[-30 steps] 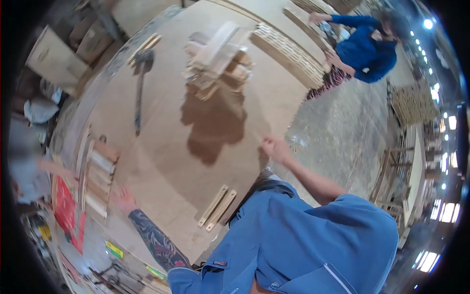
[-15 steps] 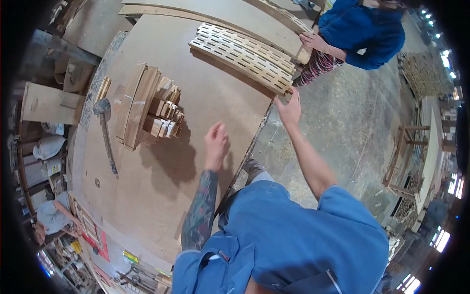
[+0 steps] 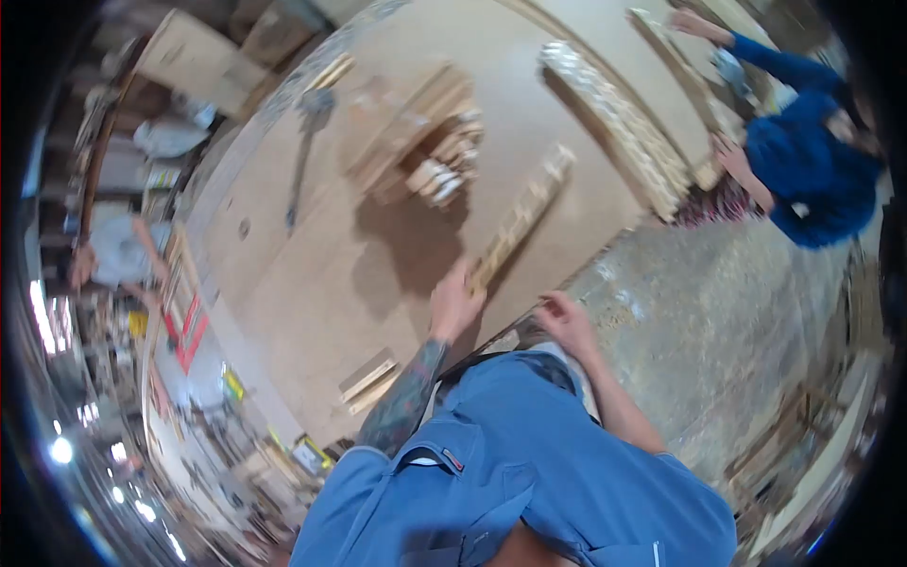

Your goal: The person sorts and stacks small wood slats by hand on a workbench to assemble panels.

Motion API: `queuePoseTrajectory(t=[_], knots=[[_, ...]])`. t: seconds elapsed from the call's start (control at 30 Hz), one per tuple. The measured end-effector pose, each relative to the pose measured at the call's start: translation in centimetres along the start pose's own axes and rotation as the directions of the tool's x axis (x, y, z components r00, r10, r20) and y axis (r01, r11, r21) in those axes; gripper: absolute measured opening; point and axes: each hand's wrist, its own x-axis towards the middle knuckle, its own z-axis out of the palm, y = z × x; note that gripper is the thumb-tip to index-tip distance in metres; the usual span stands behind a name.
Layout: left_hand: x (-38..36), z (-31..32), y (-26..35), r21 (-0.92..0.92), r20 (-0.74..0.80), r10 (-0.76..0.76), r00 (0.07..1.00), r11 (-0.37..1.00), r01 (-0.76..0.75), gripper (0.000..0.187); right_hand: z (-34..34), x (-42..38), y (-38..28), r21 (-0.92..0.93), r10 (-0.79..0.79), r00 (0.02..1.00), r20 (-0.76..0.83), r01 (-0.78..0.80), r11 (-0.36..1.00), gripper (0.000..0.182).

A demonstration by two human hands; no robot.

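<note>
My left hand (image 3: 456, 307) is closed around the near end of a slotted wooden strip (image 3: 521, 219), which points away over the workbench (image 3: 312, 293). At the bench's front edge is my right hand (image 3: 567, 326), with its fingers loosely bent and apart and nothing seen in them. Beyond the strip, a row of similar slotted strips (image 3: 614, 128) lies side by side. Left of the strip stands a pile of wooden boards and short pieces (image 3: 411, 132). The view is smeared by motion, so fine detail is lost.
A hammer (image 3: 304, 156) lies left of the pile. Two short wood pieces (image 3: 368, 380) rest near my left forearm. Across the bench a co-worker in blue (image 3: 812, 170) has a hand on a long strip (image 3: 685, 85). Another person (image 3: 123, 246) is at the far left.
My left hand, earlier unladen over the bench, now holds a slotted strip. My right hand has come back from the row toward my body. The view has turned.
</note>
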Motion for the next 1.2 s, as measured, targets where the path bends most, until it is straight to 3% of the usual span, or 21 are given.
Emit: queuePoseTrajectory(t=[0.07, 0.23, 0.3, 0.37, 0.4, 0.43, 0.47, 0.5, 0.57, 0.63, 0.7, 0.77, 0.83, 0.9, 0.93, 0.97, 1.0, 1.03, 1.07, 1.1, 1.2], knots=[[-8.4, -3.0, -6.3, 0.011, -0.015, -0.034, 0.999, 0.999, 0.035, 0.054, -0.7, 0.2, -0.2, 0.011, 0.023, 0.999, -0.026, -0.023, 1.000, 0.029], [-27.3, -9.5, -19.2, -0.185, -0.115, -0.367, 0.923, 0.921, 0.343, 0.062, 1.8, -1.5, 0.6, -0.063, 0.107, 0.994, -0.030, -0.109, 0.992, 0.027], [-30.2, -9.8, -24.5, -0.350, -0.236, -0.596, 0.768, 0.789, 0.505, 0.066, 5.1, -2.8, -0.4, -0.104, 0.091, 0.995, 0.036, -0.087, 0.991, 0.026], [-27.9, -11.1, -31.0, -0.502, -0.346, -0.654, 0.672, 0.735, 0.456, 0.071, 8.9, -3.8, -3.7, -0.156, 0.086, 0.988, 0.129, -0.066, 0.986, 0.027], [-25.8, -12.7, -32.8, -0.564, -0.453, -0.624, 0.637, 0.754, 0.338, 0.074, 11.3, -4.1, -5.2, -0.168, 0.074, 0.987, 0.143, -0.049, 0.985, 0.027], [-23.8, -14.9, -35.4, -0.467, -0.482, -0.608, 0.630, 0.787, 0.402, 0.076, 13.6, -4.4, -6.4, -0.177, 0.013, 0.975, 0.223, 0.028, 0.984, 0.027], [-20.6, -13.4, -43.5, -0.355, -0.626, -0.600, 0.498, 0.788, 0.504, 0.077, 15.8, -4.9, -7.8, -0.181, -0.043, 0.952, 0.303, 0.102, 0.978, 0.027], [-18.9, -16.9, -44.2, -0.265, -0.643, -0.569, 0.513, 0.793, 0.548, 0.075, 17.7, -5.4, -9.8, -0.179, -0.087, 0.927, 0.364, 0.162, 0.970, 0.029], [-17.4, -23.2, -44.5, -0.377, -0.556, -0.653, 0.515, 0.749, 0.545, 0.073, 20.2, -6.5, -12.4, -0.240, -0.129, 0.891, 0.435, 0.253, 0.937, 0.030], [-18.8, -26.5, -44.1, -0.258, -0.737, -0.547, 0.398, 0.771, 0.582, 0.064, 21.3, -6.4, -14.2, -0.290, -0.169, 0.855, 0.490, 0.343, 0.894, 0.030], [-22.8, -27.6, -41.5, -0.183, -0.797, -0.469, 0.382, 0.789, 0.586, 0.045, 21.4, -6.8, -14.9, -0.312, -0.180, 0.869, 0.460, 0.348, 0.884, 0.033], [-26.1, -25.9, -40.4, -0.173, -0.781, -0.415, 0.466, 0.861, 0.478, 0.036, 21.9, -6.8, -15.9, -0.396, -0.167, 0.899, 0.404, 0.336, 0.855, 0.042], [-28.3, -23.6, -38.8, -0.181, -0.753, -0.371, 0.543, 0.910, 0.372, 0.027, 23.5, -6.7, -18.0, -0.473, -0.363, 0.822, 0.438, 0.555, 0.685, 0.059], [-28.9, -20.6, -35.8, 0.177, -0.605, 0.060, 0.794, 0.982, 0.060, 0.026, 25.5, -7.1, -20.4, -0.496, -0.401, 0.712, 0.576, 0.694, 0.521, 0.074], [-28.8, -19.1, -35.0, 0.138, -0.488, 0.100, 0.867, 0.990, -0.037, 0.028, 26.3, -6.9, -20.0, -0.508, -0.389, 0.720, 0.574, 0.686, 0.520, 0.074], [-28.6, -17.7, -34.3, 0.088, -0.364, 0.151, 0.919, 0.988, -0.128, 0.030, 27.0, -6.8, -18.7, -0.510, -0.370, 0.644, 0.670, 0.761, 0.401, 0.079], [-28.4, -16.6, -33.8, 0.077, -0.356, 0.152, 0.922, 0.988, -0.133, 0.030, 27.4, -6.7, -17.1, -0.490, -0.332, 0.562, 0.758, 0.826, 0.279, 0.084], [-28.1, -15.5, -33.4, 0.100, -0.270, 0.188, 0.944, 0.981, -0.167, 0.030, 27.2, -6.5, -15.4, -0.499, -0.321, 0.570, 0.757, 0.820, 0.280, 0.084], [-27.8, -14.5, -33.2, 0.120, -0.181, 0.225, 0.957, 0.971, -0.205, 0.031, 26.7, -6.1, -13.5, -0.495, -0.181, 0.562, 0.807, 0.811, 0.312, 0.082], [-27.5, -13.7, -33.6, 0.050, -0.140, 0.144, 0.980, 0.989, -0.139, 0.033, 26.3, -5.6, -11.8, -0.493, -0.039, 0.536, 0.843, 0.800, 0.343, 0.080], [-26.9, -14.0, -33.4, 0.112, -0.227, 0.151, 0.962, 0.985, -0.129, 0.036, 26.0, -4.3, -8.4, -0.518, -0.159, 0.618, 0.770, 0.750, 0.411, 0.078]])
